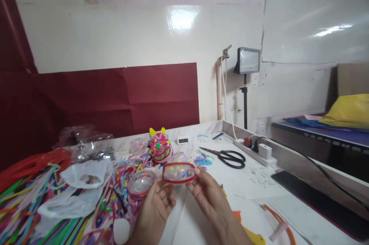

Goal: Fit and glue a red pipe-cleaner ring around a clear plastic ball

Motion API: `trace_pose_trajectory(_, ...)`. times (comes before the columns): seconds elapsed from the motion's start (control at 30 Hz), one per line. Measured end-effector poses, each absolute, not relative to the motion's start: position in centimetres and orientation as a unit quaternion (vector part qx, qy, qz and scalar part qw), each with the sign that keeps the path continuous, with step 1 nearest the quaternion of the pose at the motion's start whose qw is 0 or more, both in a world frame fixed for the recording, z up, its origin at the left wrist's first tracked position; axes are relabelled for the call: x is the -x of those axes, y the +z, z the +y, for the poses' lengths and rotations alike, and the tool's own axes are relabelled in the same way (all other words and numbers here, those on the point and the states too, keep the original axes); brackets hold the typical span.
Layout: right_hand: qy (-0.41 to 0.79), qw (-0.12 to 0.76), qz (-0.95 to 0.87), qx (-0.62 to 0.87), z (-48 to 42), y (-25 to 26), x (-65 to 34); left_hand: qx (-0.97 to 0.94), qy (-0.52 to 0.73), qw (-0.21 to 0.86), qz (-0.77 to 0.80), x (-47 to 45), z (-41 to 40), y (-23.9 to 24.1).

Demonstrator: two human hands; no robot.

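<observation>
My left hand (154, 208) and my right hand (209, 195) are raised together over a white table (259, 187). Between their fingertips they hold a clear plastic dome with a red rim (178, 172), with coloured bits inside. A second clear dome with a pink rim (141, 182) rests against my left fingers. Whether that hand grips it as well is unclear. Both hands have their fingers curled around the red-rimmed piece. Just behind stands a pink toy head with yellow ears (159, 145).
Piles of coloured pipe cleaners (25, 202) and white plastic bags (80, 183) cover the left. Black scissors (227, 156), a power strip with charger (261, 150), a small clock (182, 140) and a dark flat device (317, 199) lie right. A phone on a stand (248, 60) rises behind.
</observation>
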State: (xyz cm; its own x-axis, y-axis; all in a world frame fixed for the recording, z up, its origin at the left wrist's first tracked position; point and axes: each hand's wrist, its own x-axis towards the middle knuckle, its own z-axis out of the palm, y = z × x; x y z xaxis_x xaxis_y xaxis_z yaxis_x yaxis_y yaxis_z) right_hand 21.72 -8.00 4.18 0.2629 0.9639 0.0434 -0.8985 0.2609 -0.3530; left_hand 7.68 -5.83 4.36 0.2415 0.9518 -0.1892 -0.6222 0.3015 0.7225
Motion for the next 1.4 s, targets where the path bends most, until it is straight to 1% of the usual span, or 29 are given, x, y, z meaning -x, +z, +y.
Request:
trace_pose_trajectory(0.37, 0.598, 0.775, -0.131, 0.158, -8.1, 3.5, -21.1, -0.225, 0.533, 0.789, 0.209, -7.0, -6.2, 3.6)
trace_pose_trajectory(0.57, 0.597, 0.775, -0.136, 0.155, -7.9, 3.4, -21.0, -0.233, 0.531, 0.796, 0.174, -6.9, -6.3, 3.2)
trace_pose_trajectory(1.1, 0.605, 0.764, -0.166, 0.15, -7.9, 3.2, -21.0, -0.242, 0.54, 0.785, 0.183, -7.0, -5.7, 2.2)
trace_pose_trajectory(1.4, 0.586, 0.779, -0.155, 0.158, -7.8, 3.1, -21.2, -0.241, 0.534, 0.786, 0.196, -6.9, -5.8, 2.4)
